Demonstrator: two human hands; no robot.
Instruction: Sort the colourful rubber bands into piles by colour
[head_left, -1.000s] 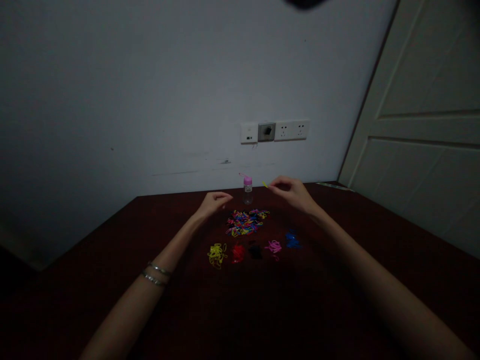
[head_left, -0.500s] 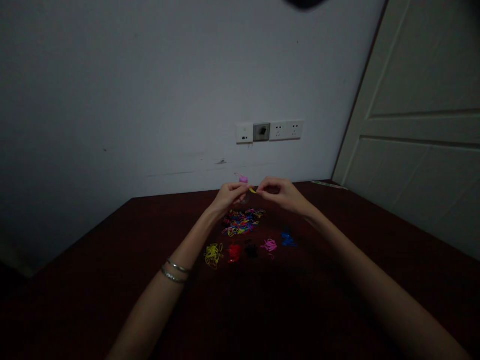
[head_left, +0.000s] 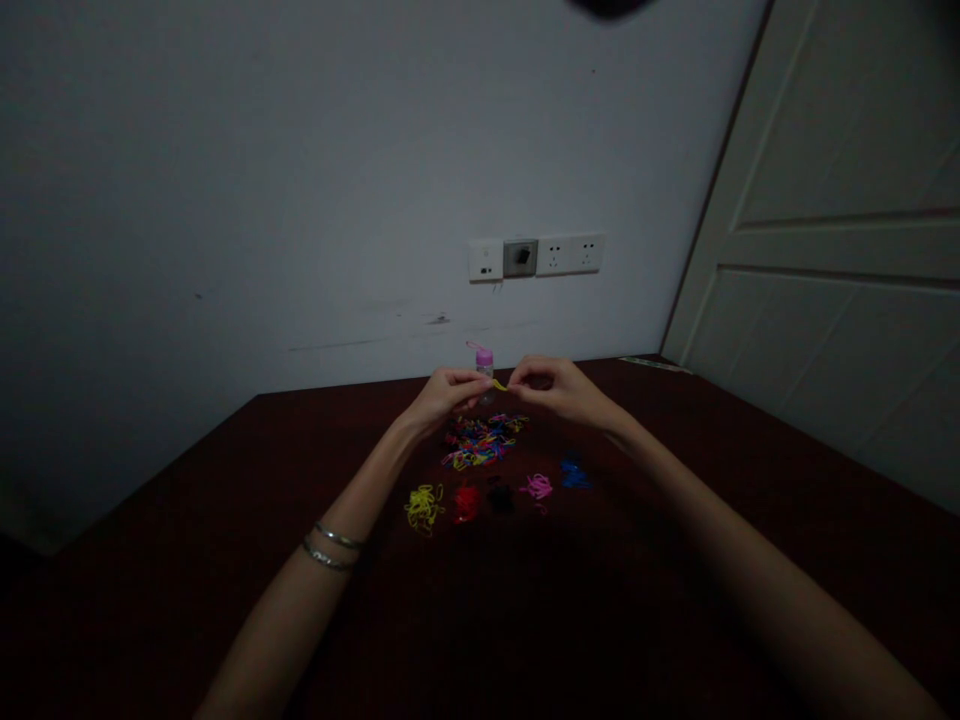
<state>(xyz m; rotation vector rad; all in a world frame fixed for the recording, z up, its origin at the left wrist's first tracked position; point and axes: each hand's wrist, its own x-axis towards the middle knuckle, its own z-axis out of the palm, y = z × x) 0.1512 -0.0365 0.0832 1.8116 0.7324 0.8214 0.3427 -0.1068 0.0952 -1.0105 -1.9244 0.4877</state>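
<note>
A yellow rubber band [head_left: 500, 386] is stretched between my two hands above the dark table. My left hand [head_left: 450, 392] pinches its left end, and my right hand [head_left: 556, 388] pinches the other. Just behind the fingers stands a small clear bottle with a pink lid [head_left: 485, 357], partly hidden by my left hand. Below the hands lies a mixed heap of coloured rubber bands [head_left: 484, 442]. Nearer me are sorted piles: yellow bands [head_left: 424, 508], red bands [head_left: 466, 503], black bands [head_left: 500, 497], pink bands [head_left: 538, 487] and blue bands [head_left: 574, 473].
The dark red-brown table [head_left: 480, 620] meets a pale wall [head_left: 337, 180] at the back. Sockets and a switch [head_left: 536, 258] sit on that wall. To the right rises a panelled door [head_left: 840, 230]. A thin printed strip [head_left: 654, 365] lies along the table's back right edge.
My left hand has shifted slightly left, and the yellow band now looks thinner and longer between the fingers. More of the bottle shows. The view has tilted a little; the piles look the same.
</note>
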